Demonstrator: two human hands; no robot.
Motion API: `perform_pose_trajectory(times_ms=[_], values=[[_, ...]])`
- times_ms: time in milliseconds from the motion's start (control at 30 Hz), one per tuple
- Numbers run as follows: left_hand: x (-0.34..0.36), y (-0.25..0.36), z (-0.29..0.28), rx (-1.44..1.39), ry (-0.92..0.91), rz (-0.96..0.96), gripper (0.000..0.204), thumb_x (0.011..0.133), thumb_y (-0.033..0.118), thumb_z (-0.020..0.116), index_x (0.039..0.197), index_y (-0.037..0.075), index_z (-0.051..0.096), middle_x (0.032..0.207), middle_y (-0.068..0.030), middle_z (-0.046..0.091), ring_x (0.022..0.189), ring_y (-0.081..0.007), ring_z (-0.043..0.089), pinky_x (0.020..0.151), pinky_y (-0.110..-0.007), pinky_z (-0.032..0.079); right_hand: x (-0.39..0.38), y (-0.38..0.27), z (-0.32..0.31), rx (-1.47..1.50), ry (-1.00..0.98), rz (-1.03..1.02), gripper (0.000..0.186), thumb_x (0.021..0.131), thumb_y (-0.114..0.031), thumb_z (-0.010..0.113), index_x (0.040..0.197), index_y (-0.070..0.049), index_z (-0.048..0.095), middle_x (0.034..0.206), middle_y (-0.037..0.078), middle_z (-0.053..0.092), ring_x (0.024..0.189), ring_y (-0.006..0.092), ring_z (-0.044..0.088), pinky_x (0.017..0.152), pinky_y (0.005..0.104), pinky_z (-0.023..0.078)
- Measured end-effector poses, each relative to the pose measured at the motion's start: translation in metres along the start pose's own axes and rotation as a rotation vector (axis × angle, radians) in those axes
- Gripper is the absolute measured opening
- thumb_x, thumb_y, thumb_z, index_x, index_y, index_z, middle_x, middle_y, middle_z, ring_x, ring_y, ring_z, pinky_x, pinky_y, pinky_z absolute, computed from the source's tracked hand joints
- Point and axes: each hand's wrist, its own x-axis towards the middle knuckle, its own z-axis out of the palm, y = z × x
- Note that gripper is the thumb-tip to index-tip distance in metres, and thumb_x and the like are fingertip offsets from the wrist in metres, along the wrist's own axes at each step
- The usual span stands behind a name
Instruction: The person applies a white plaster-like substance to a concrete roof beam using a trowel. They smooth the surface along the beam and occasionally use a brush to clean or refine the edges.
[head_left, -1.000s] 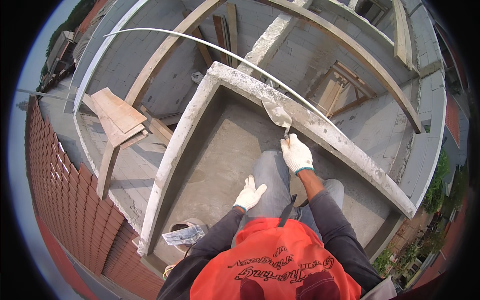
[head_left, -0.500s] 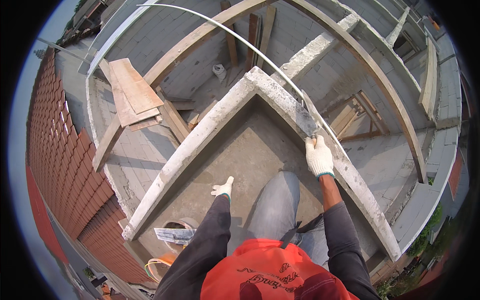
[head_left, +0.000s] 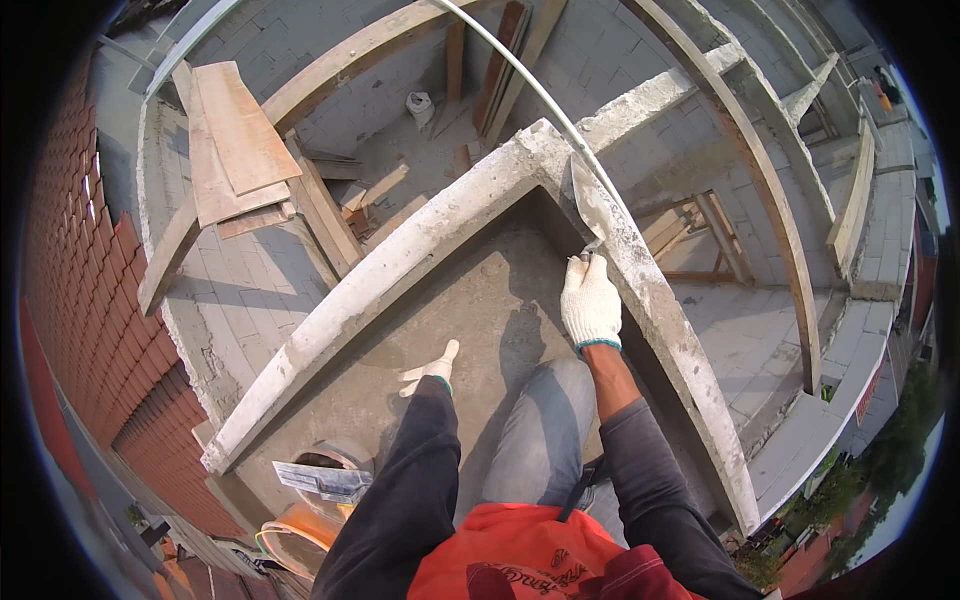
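Note:
My right hand (head_left: 591, 302), in a white knitted glove, is closed round the handle of a pointed trowel (head_left: 590, 207). The blade points away from me and lies along the top of the right-hand concrete wall (head_left: 660, 298), close to the corner where two walls meet. My left hand (head_left: 432, 368), gloved too, is over the grey cement floor (head_left: 468, 310) with thumb and fingers apart and nothing in it. Whether it touches the floor I cannot tell. One of my knees (head_left: 548, 420) is bent between the arms.
By my left arm stand a bucket with a flat steel float (head_left: 322, 480) across it and an orange bucket (head_left: 300, 535). A thin white pipe (head_left: 540, 90) arches over the corner. Beyond lie wooden boards (head_left: 235, 150), beams and block walls, with a drop to lower rooms; red roof tiles (head_left: 95, 290) are left.
My right hand and the trowel have moved left along the right-hand wall, nearer the corner. The view has shifted somewhat. My left hand stays open and low.

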Motion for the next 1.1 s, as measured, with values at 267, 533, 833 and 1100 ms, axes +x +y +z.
perform_pose_trajectory(times_ms=[267,533,833,1100], values=[[0.022,-0.001,0.008,-0.121,0.022,0.001,0.191,0.048,0.101,0.085,0.173,-0.011,-0.004,0.182,-0.0374,-0.004,0.171,-0.0478,0.006,0.138,-0.058,0.015,0.008,-0.023,0.013,0.054,0.031,0.016,0.031,0.113,-0.038,0.06,0.118,-0.007,0.063,0.096,0.025,0.078,0.089,0.0482,0.076,0.078,0.0574,0.059],[0.022,0.0,0.003,-0.106,-0.037,0.007,0.188,0.051,0.096,0.088,0.174,-0.005,-0.012,0.18,-0.0401,-0.011,0.169,-0.0564,0.003,0.136,-0.064,0.016,0.03,-0.063,-0.009,-0.251,-0.064,-0.338,0.036,0.112,-0.042,0.058,0.115,-0.007,0.066,0.099,0.024,0.079,0.093,0.0477,0.077,0.08,0.0594,0.059],[0.022,0.001,0.007,-0.125,-0.067,-0.015,0.188,0.052,0.095,0.089,0.174,-0.003,-0.016,0.178,-0.0427,-0.012,0.167,-0.0606,0.001,0.135,-0.067,0.015,0.047,-0.143,-0.06,-0.628,-0.244,-0.898,0.035,0.107,-0.04,0.068,0.109,-0.005,0.075,0.095,0.021,0.079,0.092,0.0432,0.078,0.083,0.0535,0.062],[0.015,0.006,0.0,-0.129,-0.105,-0.057,0.188,0.052,0.091,0.092,0.174,-0.001,-0.018,0.178,-0.0422,-0.014,0.168,-0.0601,-0.002,0.135,-0.068,0.013,0.127,-0.278,-0.125,-1.017,-0.504,-0.431,0.053,0.106,-0.045,0.055,0.135,-0.007,0.078,0.121,0.021,0.082,0.107,0.0423,0.08,0.096,0.0505,0.063]])
